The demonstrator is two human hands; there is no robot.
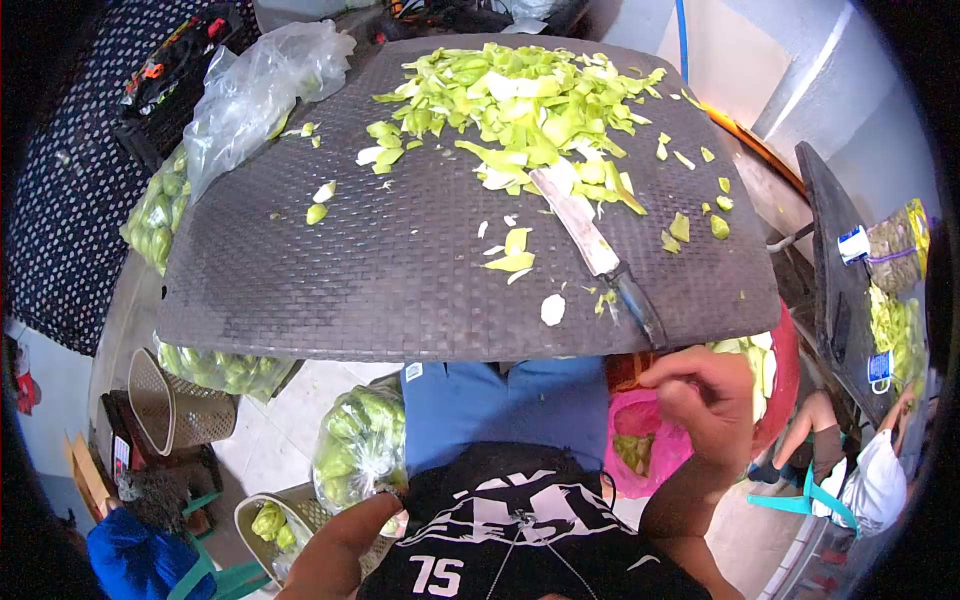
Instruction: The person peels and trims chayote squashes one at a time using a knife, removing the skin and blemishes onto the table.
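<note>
While black-handled knife (591, 243) lies across dark, woven-textured counter (300, 255), tip against curled pale-green peel heap (525, 100), right grip (708, 400) curls near handle, contents unclear. Left grip (372, 518) beside clear plastic bag (355, 435), state hidden. Below: pale tiled floor (272, 435), beige perforated bin (203, 424).

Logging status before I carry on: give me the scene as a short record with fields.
surface: dark woven table
pile: green and pale vegetable pieces, towards the table's far side
tool: knife, lying on the table, tip at the pile's near edge, handle toward the person
right hand: hand at the table's near edge, by the knife handle, fingers curled; grip unclear
left hand: hand low, near a clear bag of green vegetables; contact unclear
right side, below: open pink bag
</note>
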